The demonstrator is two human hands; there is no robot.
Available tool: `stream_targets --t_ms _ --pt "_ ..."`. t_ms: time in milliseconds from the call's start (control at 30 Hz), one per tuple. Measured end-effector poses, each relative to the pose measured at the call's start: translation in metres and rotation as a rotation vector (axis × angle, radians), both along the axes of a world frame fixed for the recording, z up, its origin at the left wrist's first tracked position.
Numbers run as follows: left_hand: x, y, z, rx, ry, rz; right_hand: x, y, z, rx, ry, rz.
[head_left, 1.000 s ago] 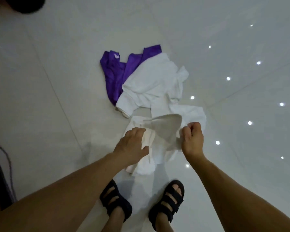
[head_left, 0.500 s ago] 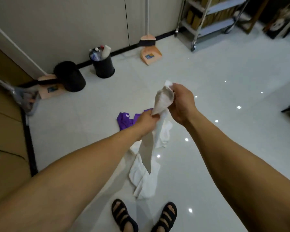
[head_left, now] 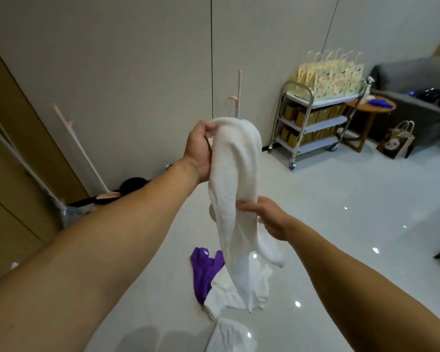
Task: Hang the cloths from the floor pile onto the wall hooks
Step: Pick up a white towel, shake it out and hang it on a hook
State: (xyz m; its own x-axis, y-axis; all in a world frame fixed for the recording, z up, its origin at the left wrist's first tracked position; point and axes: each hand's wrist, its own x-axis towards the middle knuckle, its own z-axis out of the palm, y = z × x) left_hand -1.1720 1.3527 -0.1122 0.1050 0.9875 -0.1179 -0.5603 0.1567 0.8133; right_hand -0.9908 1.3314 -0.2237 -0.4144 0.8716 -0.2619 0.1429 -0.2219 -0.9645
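A long white cloth (head_left: 235, 189) hangs in the air in front of me. My left hand (head_left: 200, 146) grips its top end, raised at about chest height. My right hand (head_left: 267, 215) pinches the cloth lower down on its right side. On the floor below lies the pile: a purple cloth (head_left: 203, 271), a white cloth (head_left: 229, 290) over it, and another white cloth (head_left: 229, 336) nearer to me. No wall hooks are visible in this view.
Grey wall panels (head_left: 137, 72) stand ahead. Two broom handles (head_left: 79, 148) lean against them at the left and middle. A metal trolley (head_left: 313, 123) with paper bags stands at the right, beside a round wooden table (head_left: 368, 115) and a grey sofa (head_left: 417, 97).
I have straightened up from the floor pile and the view has risen to the wall. The white cloth came up off the floor; my left hand now holds its top and my right hand sits lower.
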Motion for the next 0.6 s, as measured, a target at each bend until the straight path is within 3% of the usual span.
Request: stream_targets --t_ms 67,200,333,433,533,600 --pt "-0.017 -0.007 0.002 0.030 0.080 -0.065 -0.021 0.005 0.023 0.096 -0.028 -0.108" --pt "-0.050 -0.029 -0.018 -0.091 0.602 -0.199 -0.055 0.010 0.057 0.182 0.049 -0.280" --pt "-0.061 -0.044 -0.025 -0.098 0.846 -0.226 -0.081 0.007 0.069 0.109 0.184 -0.173" --pt "-0.065 -0.045 -0.017 -0.081 0.816 -0.032 -0.087 0.007 0.068 -0.063 0.378 -0.193" --pt "-0.083 -0.043 -0.002 -0.136 0.514 0.136 -0.089 0.012 0.068 -0.228 0.613 -0.303" --pt "-0.093 -0.042 0.009 -0.110 0.315 0.155 -0.096 0.015 0.066 -0.196 0.474 -0.290"
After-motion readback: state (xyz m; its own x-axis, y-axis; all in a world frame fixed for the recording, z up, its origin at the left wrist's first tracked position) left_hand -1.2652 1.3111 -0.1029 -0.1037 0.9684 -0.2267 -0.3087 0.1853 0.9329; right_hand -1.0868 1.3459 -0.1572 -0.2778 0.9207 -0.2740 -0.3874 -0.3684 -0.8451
